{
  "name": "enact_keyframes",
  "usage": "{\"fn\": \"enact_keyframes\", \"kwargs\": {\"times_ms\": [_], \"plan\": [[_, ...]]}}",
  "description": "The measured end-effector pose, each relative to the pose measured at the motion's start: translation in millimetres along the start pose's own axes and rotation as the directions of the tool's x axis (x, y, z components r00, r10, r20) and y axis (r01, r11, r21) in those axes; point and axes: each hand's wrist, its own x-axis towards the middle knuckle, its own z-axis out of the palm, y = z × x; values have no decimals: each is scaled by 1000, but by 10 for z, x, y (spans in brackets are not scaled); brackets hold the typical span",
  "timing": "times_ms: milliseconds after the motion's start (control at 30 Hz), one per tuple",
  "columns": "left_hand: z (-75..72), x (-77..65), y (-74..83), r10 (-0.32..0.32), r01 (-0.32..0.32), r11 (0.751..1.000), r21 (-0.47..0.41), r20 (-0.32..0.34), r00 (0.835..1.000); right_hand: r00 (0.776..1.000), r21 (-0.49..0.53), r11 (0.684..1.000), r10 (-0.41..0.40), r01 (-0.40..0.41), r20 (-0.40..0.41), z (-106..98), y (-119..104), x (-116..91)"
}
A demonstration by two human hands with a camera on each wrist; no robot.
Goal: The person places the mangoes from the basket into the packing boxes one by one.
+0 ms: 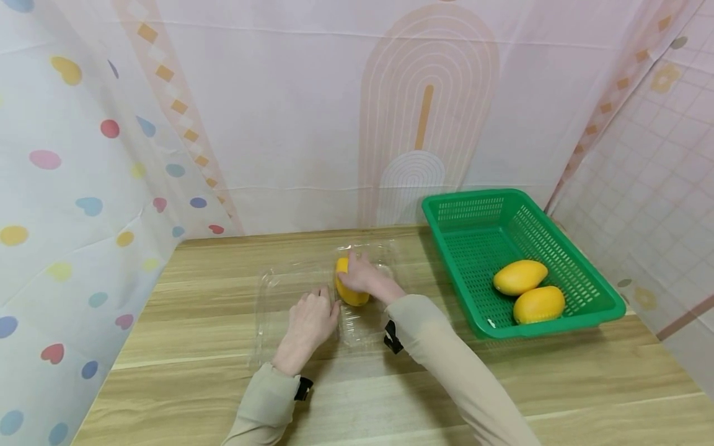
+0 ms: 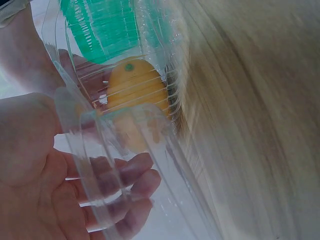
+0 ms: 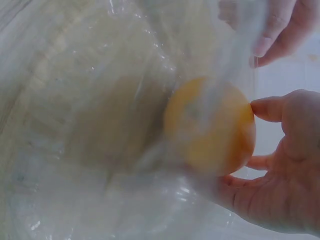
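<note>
Mango (image 1: 353, 296), in open clear box (image 1: 365, 331), on table (image 1: 201, 297).
Right hand (image 1: 362, 272) grips the mango in the box's right half; left hand (image 1: 312, 317), fingers curled, holds the box's middle edge. Green basket (image 1: 463, 251) at right: two more mangoes (image 1: 520, 277).

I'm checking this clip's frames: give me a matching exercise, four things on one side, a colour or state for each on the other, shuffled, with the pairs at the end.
Things:
1. basket
2. clear box
3. fruit at the clear box
4. table

Colours or states:
A. wood-patterned
B. yellow, held in the right grip
C. green, with slotted sides
D. see-through, lying open

Pairs: 1-C, 2-D, 3-B, 4-A
</note>
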Motion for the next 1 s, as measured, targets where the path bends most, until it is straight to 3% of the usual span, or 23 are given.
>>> {"fn": "enact_keyframes", "kwargs": {"times_ms": [233, 467, 800, 1000], "plan": [[-3, 2, -3, -1, 1, 1000, -1, 6, 1000, 997, -96, 993, -65, 61, -34, -45, 9, -24], [4, 2, -13, 6, -6, 1000, 9, 3, 1000, 978, -256, 956, -176, 143, -109, -102, 6, -75], [2, -2, -19, 2, -2, 1000, 8, 7, 1000, 923, -421, 887, -306, 188, -234, -343, -17, -230], [1, 2, -14, -1, 1, 1000, 8, 11, 1000, 886, -464, 859, -371, 214, -279, -587, 18, -368]]}}
